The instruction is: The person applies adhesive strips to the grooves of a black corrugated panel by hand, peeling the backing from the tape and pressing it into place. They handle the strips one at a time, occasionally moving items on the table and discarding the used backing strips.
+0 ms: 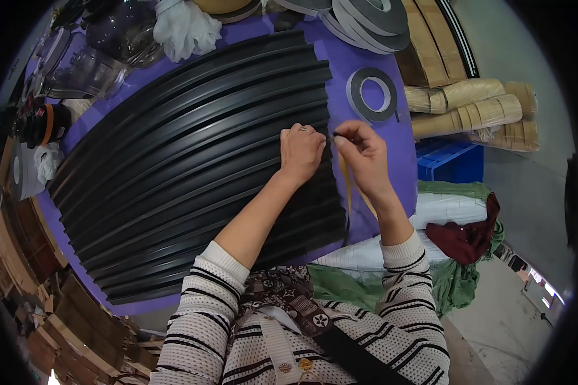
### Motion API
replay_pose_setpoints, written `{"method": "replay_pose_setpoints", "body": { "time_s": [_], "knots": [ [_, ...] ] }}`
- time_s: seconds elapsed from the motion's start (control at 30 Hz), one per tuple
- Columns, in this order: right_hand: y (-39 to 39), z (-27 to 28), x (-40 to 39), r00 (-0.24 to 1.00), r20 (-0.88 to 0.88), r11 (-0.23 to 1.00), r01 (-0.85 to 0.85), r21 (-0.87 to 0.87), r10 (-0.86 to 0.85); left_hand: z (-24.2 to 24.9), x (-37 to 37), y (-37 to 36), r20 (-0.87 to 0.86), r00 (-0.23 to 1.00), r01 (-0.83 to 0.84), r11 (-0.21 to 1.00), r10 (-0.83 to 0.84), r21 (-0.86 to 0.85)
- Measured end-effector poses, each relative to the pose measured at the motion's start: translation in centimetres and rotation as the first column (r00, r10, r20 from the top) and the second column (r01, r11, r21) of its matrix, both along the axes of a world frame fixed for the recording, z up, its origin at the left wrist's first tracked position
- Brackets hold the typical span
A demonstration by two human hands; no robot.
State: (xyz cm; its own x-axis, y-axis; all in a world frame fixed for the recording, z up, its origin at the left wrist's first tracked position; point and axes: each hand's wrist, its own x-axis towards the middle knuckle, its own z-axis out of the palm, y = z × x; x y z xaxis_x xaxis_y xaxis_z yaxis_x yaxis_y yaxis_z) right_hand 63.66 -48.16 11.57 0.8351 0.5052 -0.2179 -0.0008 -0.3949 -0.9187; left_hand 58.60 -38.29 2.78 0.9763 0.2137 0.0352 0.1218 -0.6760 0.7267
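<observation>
Long black ridged plastic strips (192, 147) lie side by side across the purple table. My left hand (301, 153) is closed near their right ends, its fingertips pressed together at the edge of one strip. Close beside it, my right hand (365, 153) pinches a small dark end of tape between thumb and forefinger. A narrow yellowish tape strip (348, 186) hangs below this hand and runs past the wrist. The fingertips hide exactly what the left hand grips. A grey-edged roll of black tape (353, 96) lies flat beyond my right hand.
More tape rolls (372, 29) are stacked at the back right of the purple table (401, 154). White plastic bags (185, 29) and clear containers (87, 70) stand at the back left. Wrapped cardboard bundles (469, 115), a blue crate (453, 162) and green-white sacks (453, 208) sit to the right.
</observation>
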Motion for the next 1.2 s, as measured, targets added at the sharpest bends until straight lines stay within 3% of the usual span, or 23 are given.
{"method": "replay_pose_setpoints", "body": {
  "time_s": [0.03,0.1,0.13,0.17,0.23,0.27,0.33,0.37,0.43,0.47,0.5,0.53,0.57,0.63,0.77,0.83,0.87,0.93,1.0,1.07,1.13,1.17,1.2],
  "knots": [
    [0.2,0.8,0.3,0.986,-0.149,0.957,0.109,0.268,-0.071,0.2,-0.3,0.5,0.014,1.000,0.004,1.000,-0.004,0.002],
    [0.1,1.2,1.1,0.977,-0.214,0.940,0.082,0.330,-0.010,0.6,-1.1,1.7,0.142,0.989,0.029,0.913,0.032,-0.408],
    [0.4,1.5,1.0,0.974,-0.225,0.939,0.079,0.336,-0.002,2.1,-2.1,2.2,0.018,0.998,-0.033,0.813,0.054,-0.581],
    [0.7,1.9,0.7,0.971,-0.239,0.937,0.072,0.342,0.013,3.4,-3.2,2.6,0.028,0.998,-0.036,0.819,0.063,-0.573],
    [1.4,2.4,-0.3,0.975,-0.215,0.928,0.022,0.372,0.063,5.7,-5.2,3.2,-0.108,0.993,-0.120,0.360,0.055,-0.925],
    [1.9,2.7,-0.9,0.975,-0.198,0.921,-0.016,0.388,0.100,6.7,-6.0,3.2,-0.096,0.993,-0.116,0.371,0.071,-0.921],
    [2.7,3.2,-2.3,0.981,-0.149,0.922,-0.061,0.383,0.127,8.4,-7.2,3.0,-0.110,0.981,-0.147,0.249,0.158,-0.957],
    [3.1,3.6,-3.0,0.984,-0.113,0.927,-0.089,0.364,0.138,8.5,-7.8,3.0,-0.097,0.980,-0.141,0.256,0.176,-0.956],
    [3.8,4.6,-4.7,0.988,-0.093,0.894,-0.071,0.443,0.124,9.1,-8.9,3.1,0.014,0.989,-0.064,0.507,0.147,-0.860],
    [4.1,5.2,-5.3,0.992,-0.089,0.859,-0.030,0.511,0.088,9.3,-9.7,3.4,0.027,0.986,-0.061,0.514,0.163,-0.856],
    [4.1,5.8,-5.5,0.992,-0.075,0.854,-0.047,0.518,0.099,10.2,-10.6,4.0,-0.014,0.993,-0.083,0.608,0.118,-0.790],
    [3.9,6.4,-5.5,0.997,-0.070,0.749,0.040,0.661,0.009,10.9,-11.5,4.6,-0.060,0.995,-0.094,0.694,0.073,-0.714],
    [3.4,7.2,-5.4,0.993,-0.083,0.613,0.117,0.782,-0.085,11.1,-12.4,5.3,-0.046,0.996,-0.083,0.698,0.072,-0.711],
    [2.1,9.2,-4.5,0.968,-0.106,0.400,0.192,0.896,-0.229,10.9,-14.4,6.8,0.089,0.995,-0.020,0.959,0.047,-0.283],
    [-4.1,12.3,-0.7,0.856,-0.139,0.237,0.289,0.927,-0.499,7.4,-18.6,11.4,0.242,0.963,-0.138,0.988,0.117,0.070],
    [-9.2,13.0,2.0,0.803,-0.129,0.235,0.318,0.918,-0.581,6.6,-20.8,13.8,0.176,0.972,-0.180,0.973,0.153,0.146],
    [-11.2,13.8,2.6,0.798,-0.121,0.189,0.282,0.941,-0.590,5.8,-21.8,15.1,0.194,0.968,-0.190,0.969,0.158,0.160],
    [-16.6,15.0,4.2,0.821,-0.071,0.207,0.225,0.952,-0.567,5.7,-23.6,16.8,0.180,0.965,-0.221,0.963,0.193,0.153],
    [-21.3,17.6,5.9,0.718,-0.014,0.258,0.268,0.928,-0.695,4.6,-24.8,18.5,0.223,0.948,-0.264,0.953,0.227,0.152],
    [-23.3,22.2,5.6,0.547,0.154,0.370,0.309,0.876,-0.823,2.9,-26.2,20.2,0.261,0.923,-0.326,0.936,0.284,0.136],
    [-22.6,27.6,4.0,0.420,0.187,0.309,0.244,0.919,-0.888,1.9,-26.8,20.6,0.209,0.908,-0.385,0.921,0.364,0.067],
    [-23.1,30.2,4.2,0.501,0.259,0.383,0.162,0.910,-0.826,1.5,-27.3,20.7,0.145,0.887,-0.445,0.895,0.438,0.015],
    [-25.6,33.2,6.2,0.775,0.191,0.364,0.053,0.930,-0.602,1.4,-26.9,19.4,0.100,0.904,-0.423,0.903,0.416,0.074]
  ]
}}
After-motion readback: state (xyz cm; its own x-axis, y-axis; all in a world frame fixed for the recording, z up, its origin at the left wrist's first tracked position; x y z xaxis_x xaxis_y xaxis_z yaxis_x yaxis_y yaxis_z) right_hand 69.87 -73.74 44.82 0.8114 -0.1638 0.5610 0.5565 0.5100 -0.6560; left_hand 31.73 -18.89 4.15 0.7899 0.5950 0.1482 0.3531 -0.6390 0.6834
